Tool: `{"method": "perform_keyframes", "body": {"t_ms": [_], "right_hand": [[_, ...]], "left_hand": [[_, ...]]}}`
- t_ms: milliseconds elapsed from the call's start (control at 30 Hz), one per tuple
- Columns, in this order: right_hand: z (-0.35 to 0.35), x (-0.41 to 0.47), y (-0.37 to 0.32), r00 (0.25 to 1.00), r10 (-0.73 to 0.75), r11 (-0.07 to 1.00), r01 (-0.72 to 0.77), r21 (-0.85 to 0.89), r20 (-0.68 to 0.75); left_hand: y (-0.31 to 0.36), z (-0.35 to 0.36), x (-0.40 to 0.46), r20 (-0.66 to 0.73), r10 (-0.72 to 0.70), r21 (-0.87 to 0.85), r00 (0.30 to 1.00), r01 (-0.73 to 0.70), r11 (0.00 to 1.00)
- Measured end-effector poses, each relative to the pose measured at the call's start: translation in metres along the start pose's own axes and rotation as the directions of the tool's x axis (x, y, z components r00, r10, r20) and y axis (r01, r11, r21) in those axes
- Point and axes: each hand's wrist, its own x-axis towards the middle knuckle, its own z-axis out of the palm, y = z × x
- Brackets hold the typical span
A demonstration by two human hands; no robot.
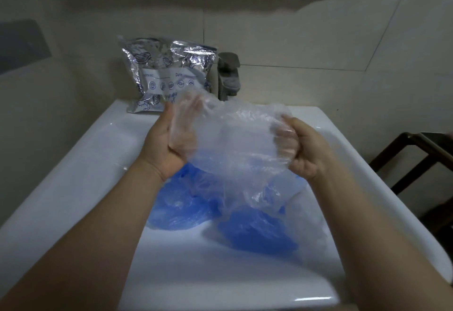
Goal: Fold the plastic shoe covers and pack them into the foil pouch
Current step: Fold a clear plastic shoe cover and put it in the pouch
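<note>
Foil pouch [169,75] and faucet [229,77] along the back rim — bare sink [73,188] ledge left.

Two bare forearms, no sleeves, left hand [169,143], right hand [304,151]

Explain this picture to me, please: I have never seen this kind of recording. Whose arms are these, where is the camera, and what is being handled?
There is no machine here. A person wears a camera on the head, so you look forward and down along their own bare arms. The left hand and right hand hold a clear plastic shoe cover between them above a white sink. Blue shoe covers lie in the basin underneath. A foil pouch stands at the sink's back edge, beside the tap.
</note>
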Motion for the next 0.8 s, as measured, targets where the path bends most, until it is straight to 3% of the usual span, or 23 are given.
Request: {"method": "perform_keyframes", "body": {"t_ms": [33,100,167,267,367,433,500,567,600,633,700,733,767,800], "right_hand": [[-0.001,0.003,0.001,0.996,0.029,0.999,-0.031,-0.016,-0.089],[-0.003,0.008,0.005,0.949,-0.019,0.977,-0.049,-0.207,-0.314],[-0.007,0.008,0.006,0.909,-0.066,0.965,-0.047,-0.259,-0.412],[-0.015,0.009,-0.001,0.959,-0.028,0.99,0.066,0.123,-0.282],[-0.018,0.006,-0.004,0.975,-0.16,0.909,0.206,0.363,-0.152],[-0.012,0.0,-0.006,0.97,-0.228,0.881,0.24,0.407,-0.079],[-0.006,-0.008,-0.013,0.946,-0.318,0.87,0.319,0.376,-0.067],[-0.001,-0.015,-0.021,0.867,-0.481,0.82,0.496,0.284,-0.128],[0.002,-0.019,-0.024,0.776,-0.597,0.756,0.629,0.179,-0.203],[0.002,-0.02,-0.025,0.633,-0.724,0.66,0.751,-0.008,-0.275],[0.008,-0.022,-0.022,0.311,-0.931,0.366,0.782,-0.504,-0.194],[0.01,-0.021,-0.018,0.219,-0.975,0.185,0.684,-0.705,-0.043],[0.013,-0.02,-0.014,0.193,-0.97,-0.021,0.541,-0.841,0.149],[0.016,-0.018,-0.009,0.224,-0.913,-0.238,0.388,-0.891,0.341]], "left_hand": [[-0.002,-0.002,0.001,0.028,-0.008,0.028,1.0,0.007,1.0],[-0.006,0.003,-0.001,0.034,-0.001,0.128,0.999,-0.003,0.992],[-0.007,0.0,0.002,-0.005,0.009,0.144,1.0,-0.009,0.99],[-0.004,-0.008,0.004,-0.042,-0.018,0.073,0.999,0.021,0.997],[-0.006,0.001,0.002,-0.135,-0.036,0.088,0.99,0.049,0.995],[-0.009,0.009,0.004,-0.229,-0.041,0.257,0.973,0.101,0.961],[-0.014,0.014,0.007,-0.282,0.041,0.466,0.958,0.1,0.879],[-0.016,0.019,0.009,-0.331,0.142,0.603,0.933,0.093,0.793],[-0.016,0.023,0.008,-0.337,0.182,0.656,0.924,0.092,0.749],[-0.015,0.027,0.006,-0.321,0.198,0.687,0.926,0.084,0.721],[-0.016,0.033,0.002,-0.258,0.15,0.681,0.955,0.069,0.729],[-0.017,0.037,0.0,-0.225,0.116,0.673,0.968,0.068,0.736],[-0.019,0.041,-0.002,-0.194,0.098,0.688,0.976,0.064,0.723],[-0.021,0.045,-0.003,-0.167,0.085,0.707,0.982,0.059,0.704]]}}
